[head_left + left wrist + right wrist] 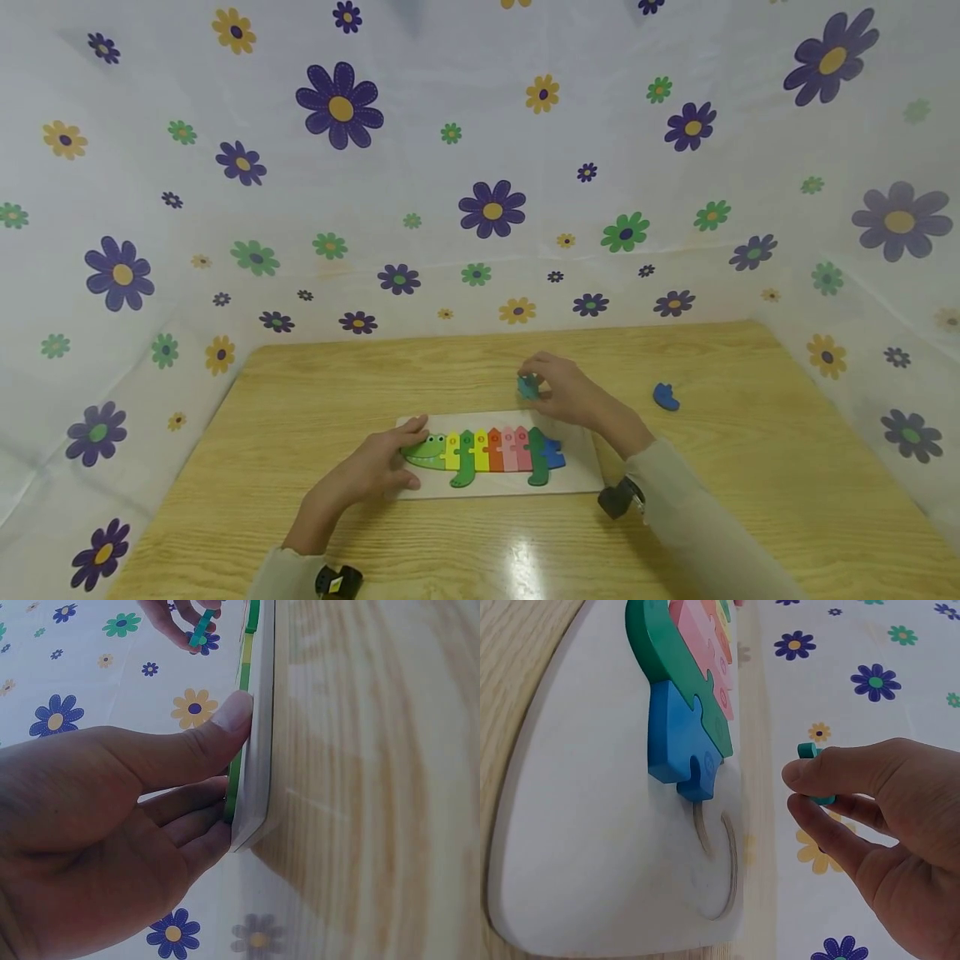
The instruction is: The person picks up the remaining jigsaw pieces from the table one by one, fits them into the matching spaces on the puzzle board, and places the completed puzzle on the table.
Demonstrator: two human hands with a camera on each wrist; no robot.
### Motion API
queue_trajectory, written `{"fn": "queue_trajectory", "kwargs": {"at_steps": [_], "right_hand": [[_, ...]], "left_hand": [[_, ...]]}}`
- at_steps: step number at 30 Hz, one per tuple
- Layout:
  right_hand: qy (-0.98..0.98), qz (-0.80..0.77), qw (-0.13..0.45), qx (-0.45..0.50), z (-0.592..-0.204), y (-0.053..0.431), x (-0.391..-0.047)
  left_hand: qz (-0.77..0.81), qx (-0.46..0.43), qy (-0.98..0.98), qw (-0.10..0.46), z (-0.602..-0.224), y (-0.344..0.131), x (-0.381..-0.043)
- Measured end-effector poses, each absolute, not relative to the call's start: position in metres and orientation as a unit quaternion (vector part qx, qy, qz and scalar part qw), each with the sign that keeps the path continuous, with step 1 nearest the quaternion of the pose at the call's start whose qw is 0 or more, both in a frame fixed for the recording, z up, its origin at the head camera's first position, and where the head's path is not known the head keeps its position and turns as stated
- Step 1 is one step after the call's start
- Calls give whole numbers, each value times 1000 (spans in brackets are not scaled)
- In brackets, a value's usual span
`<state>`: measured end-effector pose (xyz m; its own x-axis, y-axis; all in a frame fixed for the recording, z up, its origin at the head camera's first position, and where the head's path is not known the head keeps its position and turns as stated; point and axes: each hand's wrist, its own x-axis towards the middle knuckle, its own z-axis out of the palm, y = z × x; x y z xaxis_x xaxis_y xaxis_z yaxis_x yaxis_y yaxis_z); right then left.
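A white board (581, 475) lies on the table with a crocodile puzzle on it: a green head (423, 454), several numbered coloured body pieces, green legs and a blue piece (676, 735) at the right end. My left hand (367, 467) rests on the board's left end, its thumb on the near side and its fingertips at the head. Above the board's far edge, my right hand (566, 392) pinches a small teal puzzle piece (527, 386) between thumb and fingers; the fingers hide part of it. Past the blue piece, a curved tail outline (731, 862) shows on the bare board.
A loose dark blue puzzle piece (666, 397) lies on the wooden table (337, 379), right of my right hand. White sheeting (420, 183) with printed flowers stands round the table's back and sides. Small black cameras (618, 497) sit at both wrists.
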<state>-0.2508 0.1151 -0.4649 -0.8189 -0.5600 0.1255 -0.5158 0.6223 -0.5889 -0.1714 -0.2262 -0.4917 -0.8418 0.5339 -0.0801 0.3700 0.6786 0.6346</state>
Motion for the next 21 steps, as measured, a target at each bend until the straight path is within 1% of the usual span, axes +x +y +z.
{"fn": "queue_trajectory", "kwargs": {"at_steps": [7, 21], "right_hand": [[897, -315, 13, -309, -464, 119, -246], [899, -322, 9, -297, -466, 126, -239]], "left_hand": [[315, 252, 906, 127, -489, -225, -171], [318, 252, 905, 125, -491, -227, -171]]}}
